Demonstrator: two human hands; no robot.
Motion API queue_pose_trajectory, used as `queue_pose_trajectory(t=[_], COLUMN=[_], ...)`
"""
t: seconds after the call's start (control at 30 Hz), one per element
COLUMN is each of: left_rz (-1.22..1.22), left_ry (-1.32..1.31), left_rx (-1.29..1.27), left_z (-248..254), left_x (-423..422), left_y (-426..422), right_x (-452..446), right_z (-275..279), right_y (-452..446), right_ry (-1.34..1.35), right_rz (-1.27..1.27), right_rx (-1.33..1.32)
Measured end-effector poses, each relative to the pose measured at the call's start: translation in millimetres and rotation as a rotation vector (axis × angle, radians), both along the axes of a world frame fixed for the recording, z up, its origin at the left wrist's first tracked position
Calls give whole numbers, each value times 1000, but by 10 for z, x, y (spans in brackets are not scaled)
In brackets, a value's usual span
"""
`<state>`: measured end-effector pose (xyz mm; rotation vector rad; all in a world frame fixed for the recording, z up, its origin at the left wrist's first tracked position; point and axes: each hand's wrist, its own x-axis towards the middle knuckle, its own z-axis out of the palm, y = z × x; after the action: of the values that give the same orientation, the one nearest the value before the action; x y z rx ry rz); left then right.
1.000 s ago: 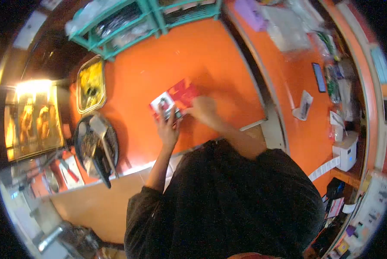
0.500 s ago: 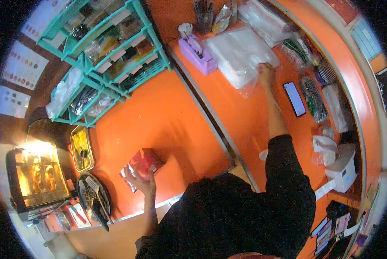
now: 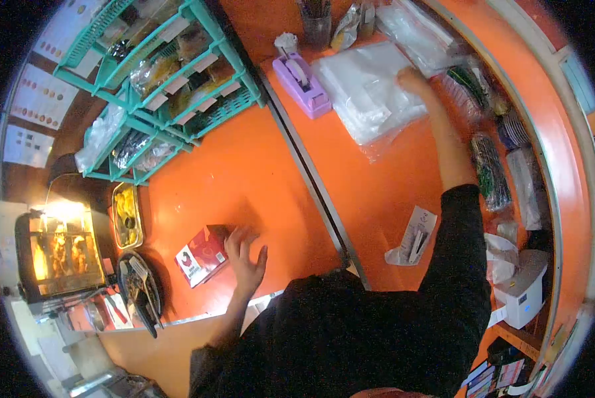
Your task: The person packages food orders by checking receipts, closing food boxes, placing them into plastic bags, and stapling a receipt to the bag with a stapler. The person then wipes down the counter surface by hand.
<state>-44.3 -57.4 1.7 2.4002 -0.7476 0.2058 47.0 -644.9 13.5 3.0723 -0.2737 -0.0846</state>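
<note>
A red and white cardboard box (image 3: pixel 203 255) with a printed logo stands on the orange counter. My left hand (image 3: pixel 246 260) is just right of it, fingers spread and holding nothing. Over the upper right edge of a stack of clear plastic bags (image 3: pixel 360 89), my right hand (image 3: pixel 413 81) has its fingers curled together on the plastic. How many bags are pinched cannot be made out. A purple tape dispenser (image 3: pixel 300 83) sits left of the stack. Below my right forearm lies what looks like a stapler (image 3: pixel 419 245) on a white packet.
Teal stacked baskets (image 3: pixel 178 123) hold packets at the back left. A lit glass warmer (image 3: pixel 62 255), a metal tray of yellow food (image 3: pixel 127 215) and a black pan with utensils (image 3: pixel 138 288) line the left. Wrapped cutlery (image 3: pixel 490 172) and a white printer (image 3: pixel 523 292) stand right.
My left hand has come off the red box and moved right. My right hand has shifted up along the bags. The phone is now hidden by my arm, and the stapler-like item shows.
</note>
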Motion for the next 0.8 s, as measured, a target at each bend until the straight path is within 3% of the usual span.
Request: queue_pose_trajectory(t=[0.07,0.1,0.17,0.2,0.23,0.27,0.3,0.37,0.4,0.43,0.47,0.5,0.6,0.63,0.7,0.73,0.8], left_rz=[-233,-312,-508,-628,-649,-657,-646,-534,-526,-499,-474,-476,-388,-391,-392,-315,-240], left_ry=[136,304,641,808,1192,1385,1579,1820,1824,1631,1438,1436,1255,1322,1385,1462,1526], left_rx=[-74,-95,-220,-325,-628,-788,-947,-1030,-1029,-933,-832,-822,-755,-644,-546,-518,-501], left_z=[132,264,299,247,343,475,603,714,690,643,589,513,64,-168,-703,-996,-1220], left_x=[155,188,192,172,68,7,-54,-85,-95,-88,-63,-24,128,200,211,175,107], left_y=[-241,-420,-792,-958,-1141,-1159,-1177,-1060,-954,-845,-743,-658,-436,-371,-225,-183,-110], right_x=[-179,-439,-922,-1161,-1399,-1637,-1815,-1988,-2016,-2041,-2073,-2089,-1964,-1821,-1525,-1521,-1444], right_z=[531,941,1372,1253,1133,1014,969,780,498,121,-71,-30,209,-43,-658,-801,-1006], right_y=[168,603,1324,1696,2068,2440,3099,3917,4024,4101,4159,4161,3762,3491,3035,3116,3247], right_ry=[-256,-470,-506,-472,-438,-405,-517,-725,-722,-656,-595,-603,-779,-1014,-805,-801,-591], right_rz=[-114,-307,-148,-140,-131,-123,8,260,258,318,376,371,-418,-404,-394,-386,-455], right_rx=[584,1051,1124,1128,1131,1134,986,697,702,728,751,753,741,864,360,357,-111])
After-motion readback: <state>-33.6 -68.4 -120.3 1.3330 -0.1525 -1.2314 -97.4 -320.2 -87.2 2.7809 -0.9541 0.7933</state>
